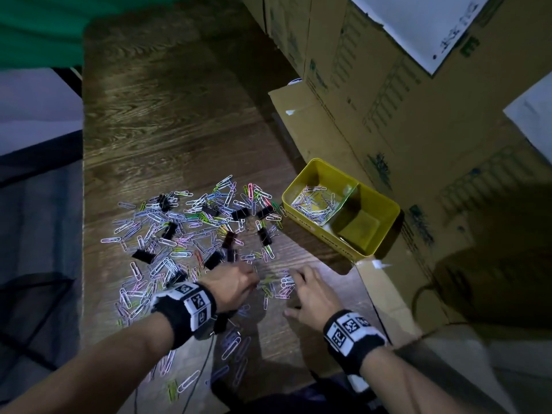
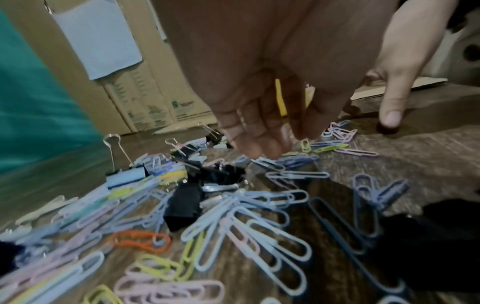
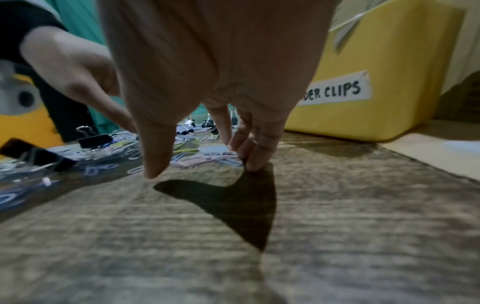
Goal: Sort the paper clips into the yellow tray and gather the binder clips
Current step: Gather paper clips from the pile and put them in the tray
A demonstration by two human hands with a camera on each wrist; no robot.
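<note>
Pastel paper clips (image 1: 179, 234) and black binder clips (image 1: 264, 236) lie scattered over the wooden table (image 1: 164, 115). The yellow tray (image 1: 316, 161) stands to the right, with paper clips (image 1: 313, 204) in its left compartment. Its side label (image 3: 335, 90) reads "…DER CLIPS". My left hand (image 1: 248, 279) points its fingers down at the near edge of the scatter and holds nothing I can see. My right hand (image 1: 294, 279) has its thumb spread and its fingertips (image 3: 253, 166) on the table against a small bunch of paper clips (image 1: 285, 286). Binder clips (image 2: 184, 205) lie below my left palm.
Stacked cardboard boxes (image 1: 388, 100) wall in the right side, and a cardboard flap (image 1: 379, 282) lies by the tray's near corner. A green cloth (image 1: 35, 25) hangs at the far left. More paper clips (image 1: 230, 348) and a thin cable (image 1: 206, 363) lie near the front edge.
</note>
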